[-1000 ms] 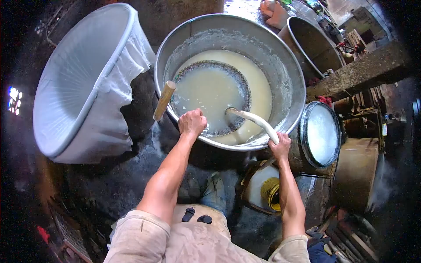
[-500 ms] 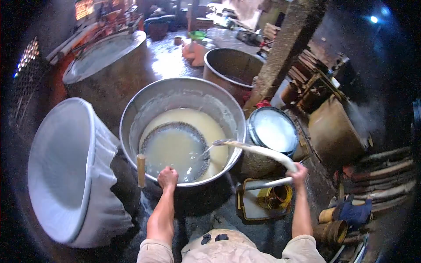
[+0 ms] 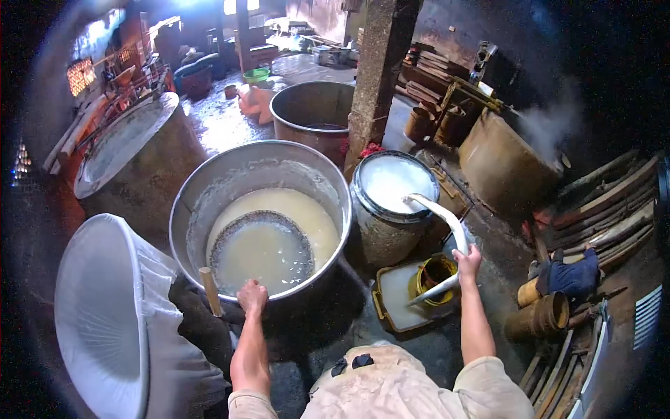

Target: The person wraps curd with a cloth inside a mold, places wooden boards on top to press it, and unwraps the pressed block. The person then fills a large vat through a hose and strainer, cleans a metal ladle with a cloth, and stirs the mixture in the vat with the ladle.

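My left hand (image 3: 252,296) is closed at the near rim of a large metal vat (image 3: 183,204); what its fingers grip is hidden. Inside the vat, a round sieve or basket with a dark speckled edge (image 3: 307,241) sits in pale cloudy liquid (image 3: 241,202). A wooden handle (image 3: 210,292) sticks up at the rim, left of that hand. My right hand (image 3: 469,262) is wrapped round a curved white hose (image 3: 450,218). One hose end hangs over a black-rimmed drum (image 3: 380,230) of whitish liquid; the other dips toward a yellow bucket (image 3: 421,279) in a shallow basin (image 3: 382,314).
A white cloth-covered tub (image 3: 157,279) leans at the left. Behind stand a wide slanted vat (image 3: 139,164) and another metal vat (image 3: 314,143). A concrete post (image 3: 380,77) rises by the drum. Logs (image 3: 607,209) and rusty tins (image 3: 537,318) lie at right.
The hose's upper end has swung from over the large vat, where liquid streamed into the sieve, to over the drum. My left hand stays at the vat's near rim. The view has shifted right.
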Demonstrator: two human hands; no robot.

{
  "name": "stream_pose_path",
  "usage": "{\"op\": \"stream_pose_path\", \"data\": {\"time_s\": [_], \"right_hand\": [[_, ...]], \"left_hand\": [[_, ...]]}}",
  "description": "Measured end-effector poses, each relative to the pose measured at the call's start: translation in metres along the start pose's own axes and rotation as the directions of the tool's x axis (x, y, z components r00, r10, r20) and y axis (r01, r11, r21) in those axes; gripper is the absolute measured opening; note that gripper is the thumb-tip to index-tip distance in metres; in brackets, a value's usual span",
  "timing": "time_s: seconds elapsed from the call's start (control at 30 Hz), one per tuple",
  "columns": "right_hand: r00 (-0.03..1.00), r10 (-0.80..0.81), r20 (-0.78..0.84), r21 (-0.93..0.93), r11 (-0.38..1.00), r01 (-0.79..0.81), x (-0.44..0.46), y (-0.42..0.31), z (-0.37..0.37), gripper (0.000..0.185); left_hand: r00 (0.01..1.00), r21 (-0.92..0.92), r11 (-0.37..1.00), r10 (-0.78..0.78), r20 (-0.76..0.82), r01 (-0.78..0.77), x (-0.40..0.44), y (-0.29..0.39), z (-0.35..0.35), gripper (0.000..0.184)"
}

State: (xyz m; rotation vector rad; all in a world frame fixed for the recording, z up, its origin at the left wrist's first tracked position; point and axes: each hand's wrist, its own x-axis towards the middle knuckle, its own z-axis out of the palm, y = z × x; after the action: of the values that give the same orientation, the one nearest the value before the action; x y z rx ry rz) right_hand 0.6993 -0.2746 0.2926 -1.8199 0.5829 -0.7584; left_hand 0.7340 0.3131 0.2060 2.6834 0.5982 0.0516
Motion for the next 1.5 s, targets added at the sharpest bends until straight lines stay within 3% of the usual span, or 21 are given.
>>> {"op": "stream_pose_path", "data": {"time_s": [0.23, 0.3, 0.33, 0.5, 0.63, 0.67, 0.77, 0.8, 0.83, 0.9, 0.93, 0.97, 1.03, 1.07, 1.13, 1.2, 1.23, 1.27, 1.3, 1.37, 1.5], "right_hand": [[0.997, -0.003, 0.083, -0.258, 0.966, 0.025, 0.076, 0.119, 0.078, 0.029], [0.986, -0.089, 0.141, -0.304, 0.944, 0.129, 0.081, 0.119, 0.1, 0.037], [0.959, -0.247, 0.139, -0.27, 0.922, 0.277, 0.092, 0.141, 0.115, 0.043], [0.96, -0.273, 0.059, -0.605, 0.755, 0.252, 0.158, 0.129, 0.185, 0.041], [0.933, -0.16, 0.322, -0.254, 0.935, 0.248, 0.188, 0.039, 0.275, 0.032], [0.875, -0.316, 0.367, -0.047, 0.933, 0.357, 0.188, 0.041, 0.317, 0.028], [0.663, -0.442, 0.604, 0.281, 0.897, 0.342, 0.126, -0.004, 0.46, 0.02], [0.591, -0.353, 0.725, 0.232, 0.934, 0.273, 0.06, -0.1, 0.448, 0.022], [0.449, -0.444, 0.776, 0.327, 0.891, 0.316, 0.023, -0.106, 0.484, 0.023], [0.18, -0.53, 0.828, 0.503, 0.846, 0.178, -0.078, -0.163, 0.495, 0.019], [0.063, -0.599, 0.798, 0.568, 0.783, 0.252, -0.127, -0.187, 0.49, 0.02], [-0.145, -0.631, 0.762, 0.647, 0.741, 0.177, -0.168, -0.2, 0.485, 0.024], [-0.514, -0.677, 0.528, 0.849, 0.42, 0.319, -0.23, -0.233, 0.461, 0.034], [-0.548, -0.667, 0.505, 0.863, 0.414, 0.29, -0.255, -0.24, 0.457, 0.034], [-0.773, -0.584, 0.248, 0.963, 0.063, 0.261, -0.301, -0.248, 0.452, 0.051], [-0.868, -0.471, 0.157, 0.917, -0.258, 0.305, -0.337, -0.237, 0.468, 0.051], [-0.905, -0.387, 0.18, 0.867, -0.372, 0.331, -0.349, -0.231, 0.476, 0.049], [-0.935, -0.206, 0.289, 0.831, -0.43, 0.352, -0.36, -0.227, 0.483, 0.049], [-0.936, -0.243, 0.254, 0.819, -0.46, 0.341, -0.371, -0.217, 0.494, 0.038], [-0.913, -0.075, 0.401, 0.833, -0.384, 0.398, -0.394, -0.208, 0.503, 0.026], [-0.903, -0.035, 0.429, 0.838, -0.358, 0.412, -0.416, -0.177, 0.515, 0.018]], "left_hand": [[0.959, 0.016, 0.966, 0.258, -0.115, -0.258, -0.029, -0.012, 0.003, 0.02], [0.946, -0.011, 0.971, 0.231, -0.228, -0.24, -0.033, -0.014, 0.016, 0.018], [0.941, -0.002, 0.975, 0.213, -0.262, -0.221, -0.034, -0.011, 0.016, 0.018], [0.952, -0.068, 0.991, 0.094, -0.291, -0.119, -0.03, -0.002, 0.023, 0.02], [0.953, -0.044, 0.999, -0.01, -0.304, -0.004, -0.02, 0.002, 0.033, 0.026], [0.962, -0.056, 0.998, -0.003, -0.272, -0.013, -0.019, 0.001, 0.031, 0.029], [0.981, -0.103, 0.994, -0.048, -0.19, 0.029, -0.024, 0.007, 0.017, 0.042], [0.973, -0.484, 0.871, -0.18, -0.143, 0.09, -0.023, 0.007, 0.016, 0.04], [0.957, -0.788, 0.603, -0.283, -0.064, 0.125, -0.022, 0.009, 0.013, 0.038], [0.908, -0.997, 0.08, -0.416, -0.049, -0.017, -0.039, 0.024, 0.002, 0.035], [0.871, -0.998, 0.063, -0.491, -0.021, 0.011, -0.056, 0.026, 0.0, 0.035], [0.828, -0.994, 0.111, -0.556, -0.07, -0.01, -0.076, 0.022, 0.015, 0.033], [0.76, -0.946, 0.319, -0.63, -0.164, 0.06, -0.135, -0.002, 0.064, 0.032], [0.701, -0.957, 0.284, -0.695, -0.16, 0.063, -0.172, -0.019, 0.102, 0.031], [0.435, -0.96, -0.056, -0.883, 0.176, 0.276, -0.264, -0.016, 0.131, 0.013], [0.115, -0.909, -0.26, -0.944, 0.311, 0.325, -0.36, -0.001, 0.166, 0.007], [0.059, -0.912, -0.301, -0.942, 0.329, 0.279, -0.414, 0.007, 0.193, 0.011], [0.112, -0.877, -0.356, -0.906, 0.408, 0.322, -0.483, 0.0, 0.233, 0.017], [0.019, -0.813, -0.48, -0.857, 0.515, 0.33, -0.518, 0.015, 0.234, 0.017], [-0.097, -0.687, -0.671, -0.731, 0.675, 0.281, -0.548, 0.033, 0.227, 0.018], [-0.08, -0.595, -0.763, -0.629, 0.773, 0.252, -0.54, 0.03, 0.223, 0.02]]}}
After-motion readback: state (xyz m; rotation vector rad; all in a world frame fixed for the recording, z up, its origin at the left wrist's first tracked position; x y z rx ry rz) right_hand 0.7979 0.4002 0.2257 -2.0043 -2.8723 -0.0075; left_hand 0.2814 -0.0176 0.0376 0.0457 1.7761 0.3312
